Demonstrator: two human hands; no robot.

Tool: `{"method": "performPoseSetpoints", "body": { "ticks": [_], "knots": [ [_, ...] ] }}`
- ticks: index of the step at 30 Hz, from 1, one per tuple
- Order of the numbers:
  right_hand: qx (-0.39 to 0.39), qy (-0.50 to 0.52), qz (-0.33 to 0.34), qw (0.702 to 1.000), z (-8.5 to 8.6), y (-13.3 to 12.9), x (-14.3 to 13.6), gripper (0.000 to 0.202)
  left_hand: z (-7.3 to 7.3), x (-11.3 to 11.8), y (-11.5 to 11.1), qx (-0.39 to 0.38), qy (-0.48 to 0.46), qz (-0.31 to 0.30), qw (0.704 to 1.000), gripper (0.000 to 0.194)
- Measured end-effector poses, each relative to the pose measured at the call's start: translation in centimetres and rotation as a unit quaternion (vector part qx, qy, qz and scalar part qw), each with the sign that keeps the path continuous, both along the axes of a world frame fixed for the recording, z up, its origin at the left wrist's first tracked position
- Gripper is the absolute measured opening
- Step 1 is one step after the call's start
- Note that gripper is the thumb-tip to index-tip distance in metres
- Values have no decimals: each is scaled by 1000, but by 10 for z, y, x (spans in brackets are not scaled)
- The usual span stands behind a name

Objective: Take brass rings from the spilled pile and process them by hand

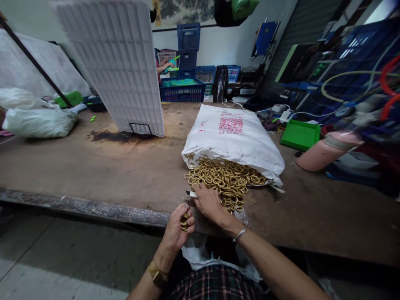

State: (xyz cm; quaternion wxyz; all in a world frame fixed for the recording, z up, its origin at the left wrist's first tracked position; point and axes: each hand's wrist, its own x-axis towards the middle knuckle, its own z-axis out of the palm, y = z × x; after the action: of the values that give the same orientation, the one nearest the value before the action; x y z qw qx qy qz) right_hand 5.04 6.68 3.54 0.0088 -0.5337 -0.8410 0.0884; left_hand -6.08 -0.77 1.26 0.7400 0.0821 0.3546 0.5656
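Several brass-coloured rings point(184, 223) sit in my left hand point(175, 229), whose fingers are curled round them just off the table's front edge. My right hand point(210, 205) lies at the near side of a heap of the same rings point(226, 177). Its fingers hold a small white tool point(192, 194) with a dark pointed tip; I cannot make out its exact kind. The heap spills from the mouth of a white woven sack point(231, 133) with red print, which lies on its side.
The brown table point(78, 166) carries a white ribbed panel lamp point(125, 71) on a wire stand, a green tray point(300, 135), a pink bottle point(325, 152) and white bags point(40, 123). Blue crates point(184, 91) stand behind, near another person's hand point(167, 66).
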Motion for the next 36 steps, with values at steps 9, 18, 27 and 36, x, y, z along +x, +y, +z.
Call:
{"method": "performPoseSetpoints", "body": {
  "ticks": [9,18,27,36],
  "knots": [
    [15,-4,-10,1000,-12,6,-2,26,-1,-1,1,-8,30,-25,999,35],
    [2,8,-10,1000,-10,6,0,26,1,-1,1,3,64,-37,997,36],
    [13,95,19,995,-1,7,11,21,5,12,3,21,179,4,984,39],
    [34,292,-7,956,4,-37,52,16,12,49,-1,60,319,-29,945,49]
  ]
}}
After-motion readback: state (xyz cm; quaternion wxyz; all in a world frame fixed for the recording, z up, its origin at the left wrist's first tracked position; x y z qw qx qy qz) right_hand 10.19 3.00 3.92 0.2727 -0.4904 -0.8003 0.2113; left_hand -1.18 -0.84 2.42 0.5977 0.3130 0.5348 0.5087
